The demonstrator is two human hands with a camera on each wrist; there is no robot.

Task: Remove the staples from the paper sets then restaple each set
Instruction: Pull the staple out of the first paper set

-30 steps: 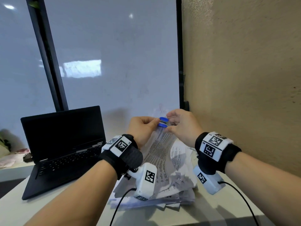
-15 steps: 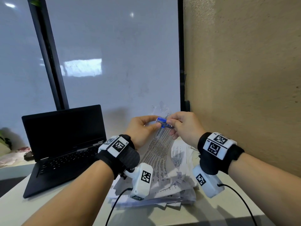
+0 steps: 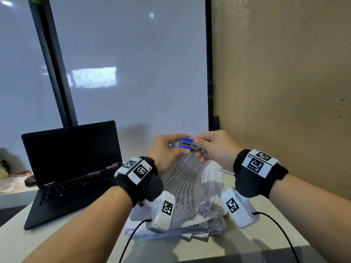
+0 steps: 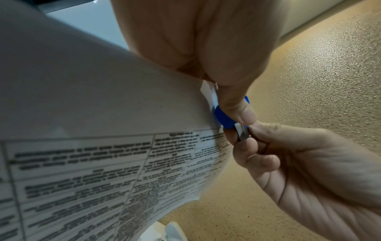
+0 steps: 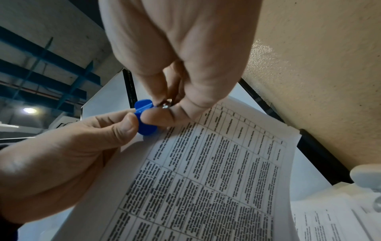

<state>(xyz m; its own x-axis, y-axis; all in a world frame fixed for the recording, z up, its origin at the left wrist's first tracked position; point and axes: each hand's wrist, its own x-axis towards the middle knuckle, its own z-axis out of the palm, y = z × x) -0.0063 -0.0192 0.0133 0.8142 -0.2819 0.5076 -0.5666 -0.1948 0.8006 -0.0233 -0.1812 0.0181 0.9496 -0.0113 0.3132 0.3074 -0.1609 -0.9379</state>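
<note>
The left hand pinched a blue-handled staple remover between thumb and forefinger, its lower fingers also holding the top corner of a printed paper set that was lifted off the worktop. The right hand, just beside it and touching the tool, had its thumb and fingertips closed on the remover's metal end; whether a staple sat between them could not be told. In the left wrist view the left thumb pressed on the blue grip, with the page's table of text hanging below. In the right wrist view the blue grip sat at the sheet's upper corner, between the two hands. The held set drooped down toward the near side onto a rumpled heap of papers lying on the worktop between the forearms. To the left stood an open black laptop, its screen dark. Behind it rose a pale glass panel in a dark frame, and a rough tan wall closed the right side.
</note>
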